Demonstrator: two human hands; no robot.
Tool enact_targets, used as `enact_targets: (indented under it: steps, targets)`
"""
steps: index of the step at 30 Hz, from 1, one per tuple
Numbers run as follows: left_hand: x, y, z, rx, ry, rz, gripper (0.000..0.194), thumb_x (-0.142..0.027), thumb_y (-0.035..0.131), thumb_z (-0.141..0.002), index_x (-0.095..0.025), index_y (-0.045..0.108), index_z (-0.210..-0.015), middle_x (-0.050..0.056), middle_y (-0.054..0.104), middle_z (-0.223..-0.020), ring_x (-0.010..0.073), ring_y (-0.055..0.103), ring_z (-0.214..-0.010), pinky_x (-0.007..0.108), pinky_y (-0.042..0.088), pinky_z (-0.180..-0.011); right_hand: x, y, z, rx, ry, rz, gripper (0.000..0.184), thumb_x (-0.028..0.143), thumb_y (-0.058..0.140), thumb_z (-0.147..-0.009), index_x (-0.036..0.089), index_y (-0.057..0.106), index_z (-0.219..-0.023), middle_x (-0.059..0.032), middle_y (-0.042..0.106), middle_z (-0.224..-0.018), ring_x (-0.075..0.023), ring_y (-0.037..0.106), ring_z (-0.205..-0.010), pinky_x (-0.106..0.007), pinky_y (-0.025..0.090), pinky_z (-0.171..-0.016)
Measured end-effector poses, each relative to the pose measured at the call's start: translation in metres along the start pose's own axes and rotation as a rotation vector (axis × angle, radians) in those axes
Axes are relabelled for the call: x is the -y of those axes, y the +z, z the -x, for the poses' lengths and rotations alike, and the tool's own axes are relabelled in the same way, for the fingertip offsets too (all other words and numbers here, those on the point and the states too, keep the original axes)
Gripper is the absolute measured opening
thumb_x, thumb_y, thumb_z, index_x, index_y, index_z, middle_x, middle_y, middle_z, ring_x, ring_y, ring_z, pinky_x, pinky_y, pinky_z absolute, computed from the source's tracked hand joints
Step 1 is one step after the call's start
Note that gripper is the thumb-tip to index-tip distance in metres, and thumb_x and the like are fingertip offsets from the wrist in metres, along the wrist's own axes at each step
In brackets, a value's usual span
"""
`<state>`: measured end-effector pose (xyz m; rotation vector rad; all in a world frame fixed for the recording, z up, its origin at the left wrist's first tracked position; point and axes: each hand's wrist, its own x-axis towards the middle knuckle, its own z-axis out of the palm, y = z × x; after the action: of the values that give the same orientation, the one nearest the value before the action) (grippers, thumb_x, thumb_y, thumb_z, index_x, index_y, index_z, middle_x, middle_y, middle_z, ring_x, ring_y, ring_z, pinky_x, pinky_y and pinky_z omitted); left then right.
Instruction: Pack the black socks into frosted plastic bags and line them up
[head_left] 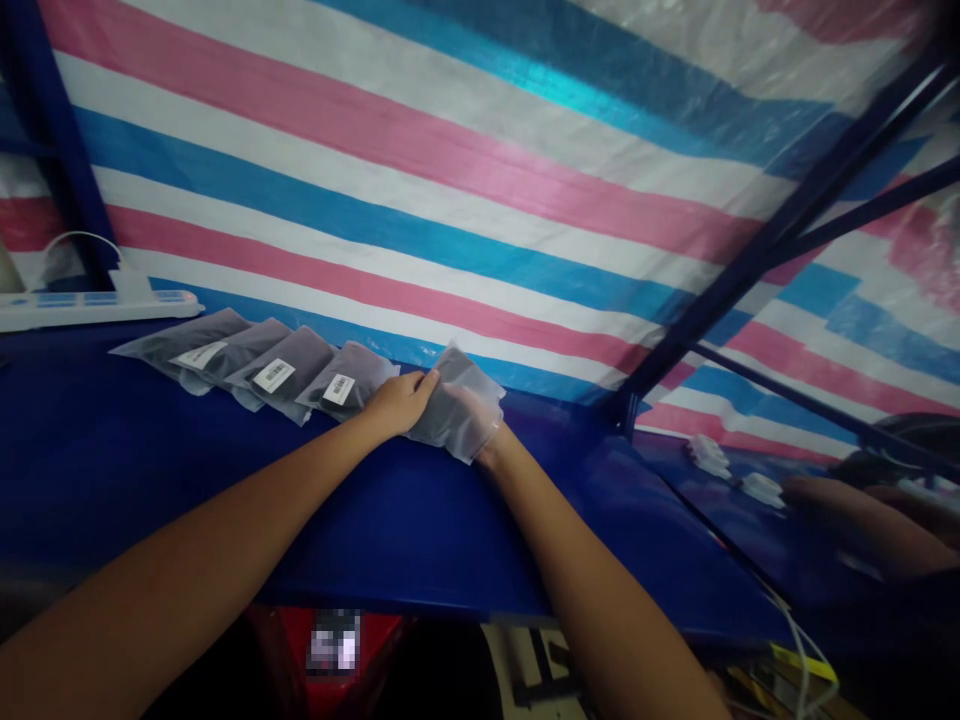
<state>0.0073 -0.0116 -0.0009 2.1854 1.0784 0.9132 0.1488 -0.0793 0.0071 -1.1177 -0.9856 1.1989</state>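
My left hand [405, 402] is closed on the left edge of a frosted plastic bag [457, 390] with something dark inside, its thumb on top. My right hand [487, 445] is at the bag's right side, its fingers showing dimly through the translucent film. Whether those fingers lie behind the bag or inside it I cannot tell. To the left, several similar filled bags lie overlapping in a row. A white barcode label [340, 389] is on the bag nearest my left hand, and another label [274, 375] is on its neighbour.
The blue table [420, 530] backs onto a striped plastic sheet [390, 210]. A white power strip [97, 308] sits at the far left. A blue metal post [720, 285] slants up on the right. Beyond it are small white items [761, 488] and another person's arm [862, 520].
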Motion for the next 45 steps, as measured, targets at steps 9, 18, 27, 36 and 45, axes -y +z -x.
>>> enact_targets:
  steps: [9, 18, 27, 36, 45]
  targets:
    - [-0.003, -0.006, -0.004, -0.014, 0.021, -0.116, 0.060, -0.058, 0.024, -0.095, -0.020, 0.063, -0.071, 0.010, 0.069, -0.077, 0.0232, 0.063, -0.077, 0.032, 0.040, -0.067, 0.002, -0.004, -0.001, 0.015, 0.072, -0.101, 0.027, 0.039, 0.067, -0.077, 0.019, 0.066, -0.096, -0.0072, 0.071, -0.078, -0.0289, 0.069, -0.087, -0.040, 0.057, -0.074]
    - [0.002, -0.021, -0.009, 0.006, 0.007, -0.098, 0.048, -0.055, 0.040, -0.090, -0.022, 0.053, -0.058, 0.003, 0.057, -0.058, 0.0177, 0.052, -0.058, 0.030, 0.034, -0.055, 0.004, -0.010, -0.003, -0.010, 0.003, -0.014, 0.016, 0.031, 0.069, -0.075, 0.020, 0.066, -0.086, -0.0031, 0.071, -0.080, -0.0204, 0.067, -0.080, -0.030, 0.056, -0.076]
    - [0.011, -0.044, -0.016, -0.043, 0.020, -0.207, 0.042, -0.046, 0.046, -0.087, -0.022, 0.048, -0.054, 0.003, 0.056, -0.056, 0.0170, 0.051, -0.058, 0.031, 0.036, -0.057, 0.026, -0.033, 0.008, 0.018, 0.211, 0.276, 0.029, 0.036, 0.068, -0.075, 0.022, 0.068, -0.101, -0.0079, 0.073, -0.092, -0.0235, 0.069, -0.080, -0.035, 0.057, -0.073]
    - [0.020, -0.050, -0.015, -0.058, 0.077, -0.325, 0.034, -0.037, 0.045, -0.087, -0.021, 0.056, -0.059, 0.008, 0.062, -0.066, 0.0213, 0.056, -0.065, 0.032, 0.037, -0.064, 0.055, -0.085, 0.023, 0.174, 0.446, 0.617, 0.030, 0.032, 0.068, -0.068, 0.016, 0.071, -0.093, -0.0096, 0.074, -0.085, -0.0218, 0.067, -0.067, -0.028, 0.054, -0.056]
    - [0.013, -0.043, -0.005, 0.097, 0.001, -0.394, 0.035, -0.047, 0.054, -0.083, -0.019, 0.067, -0.100, 0.015, 0.070, -0.098, 0.0302, 0.064, -0.087, 0.037, 0.044, -0.076, 0.054, -0.098, 0.012, -0.247, 0.282, 0.327, 0.035, 0.044, 0.064, -0.074, 0.016, 0.064, -0.094, -0.0111, 0.070, -0.081, -0.0224, 0.065, -0.062, -0.031, 0.052, -0.051]
